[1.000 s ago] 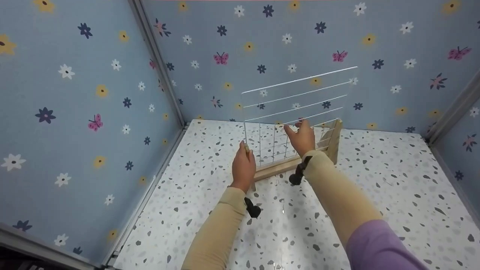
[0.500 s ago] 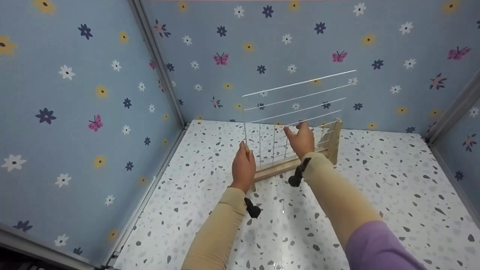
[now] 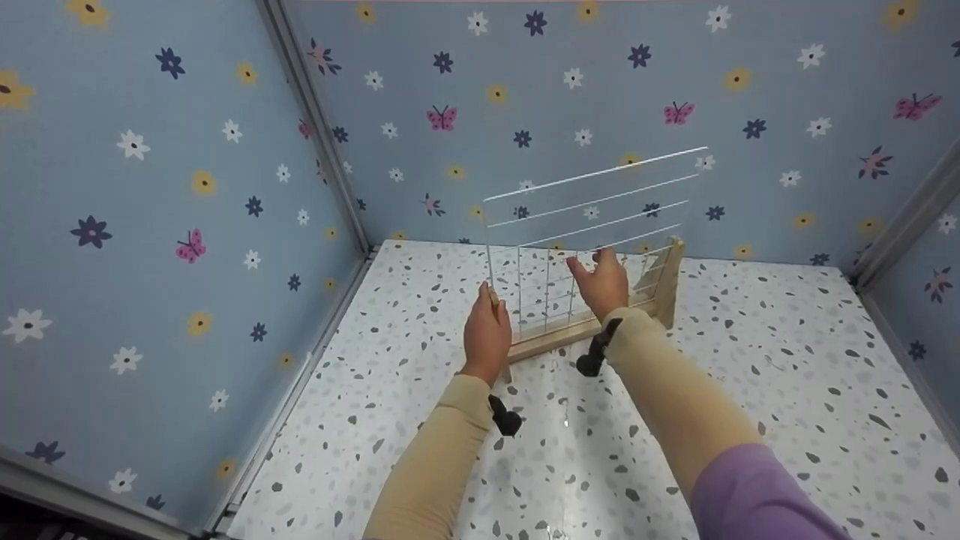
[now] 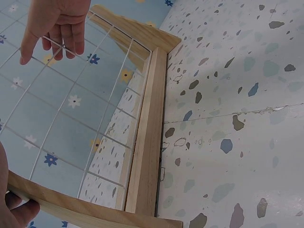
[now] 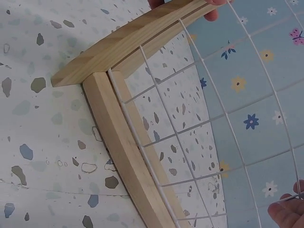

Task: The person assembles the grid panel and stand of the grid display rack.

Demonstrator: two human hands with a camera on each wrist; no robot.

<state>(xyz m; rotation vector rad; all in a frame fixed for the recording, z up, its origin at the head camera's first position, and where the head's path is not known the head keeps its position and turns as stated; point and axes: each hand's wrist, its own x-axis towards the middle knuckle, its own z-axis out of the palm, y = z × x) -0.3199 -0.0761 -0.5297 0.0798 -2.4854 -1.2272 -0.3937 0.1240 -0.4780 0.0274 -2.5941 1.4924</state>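
A white wire grid (image 3: 596,174) stands upright, its lower edge along the wooden base bar (image 4: 148,123) of a stand. My left hand (image 3: 487,330) grips the curved wooden side piece (image 4: 90,209) at the stand's left end. With thumb and fingers, my right hand (image 3: 600,283) pinches a wire near the middle of the grid; the wire runs between thumb (image 5: 283,214) and fingertips in the right wrist view. Another wooden side piece (image 3: 666,281) rises at the right end. Part of the grid is hidden behind my right hand.
The stand rests on a white speckled tabletop (image 3: 772,390). Blue panels with flowers and butterflies rise at the back (image 3: 570,45) and the left (image 3: 150,300), joined by a grey metal post (image 3: 315,120). Another panel closes the right side.
The grid's top edge has come down a little. My right hand has lowered slightly with it, still holding the wire. My left hand has stayed in place on the stand.
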